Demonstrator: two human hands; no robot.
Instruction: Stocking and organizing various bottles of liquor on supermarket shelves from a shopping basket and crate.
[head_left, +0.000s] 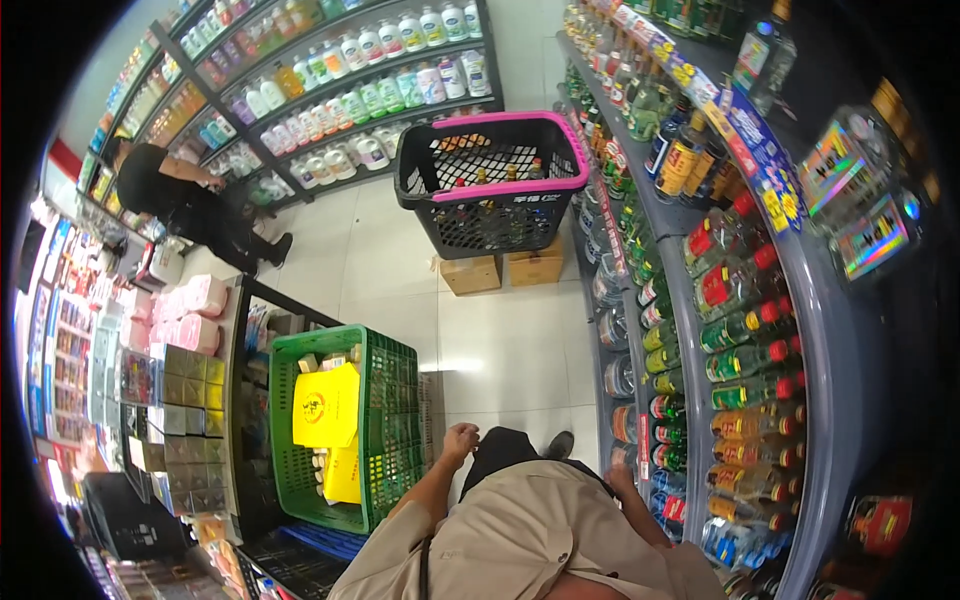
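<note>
My left hand (460, 441) hangs beside my body with its fingers curled, just right of a green plastic crate (365, 427). Whether something small is in it cannot be told. On my other side, my right hand (621, 478) is low by the bottle shelves, blurred, its fingers hard to make out. The crate holds yellow packages (326, 405) and small boxes. Ahead, a black mesh shopping basket (487, 225) with a pink and black rim stands above two cardboard boxes (471, 275); several capped bottles (512, 173) show inside. Neither hand touches the basket.
Shelves (675, 240) packed with glass and plastic bottles run along the right. Pump bottles fill the back shelves (300, 120). A person in black (172, 191) leans near them at the left. A display table edge (238, 405) with stacked boxes stands left of the crate.
</note>
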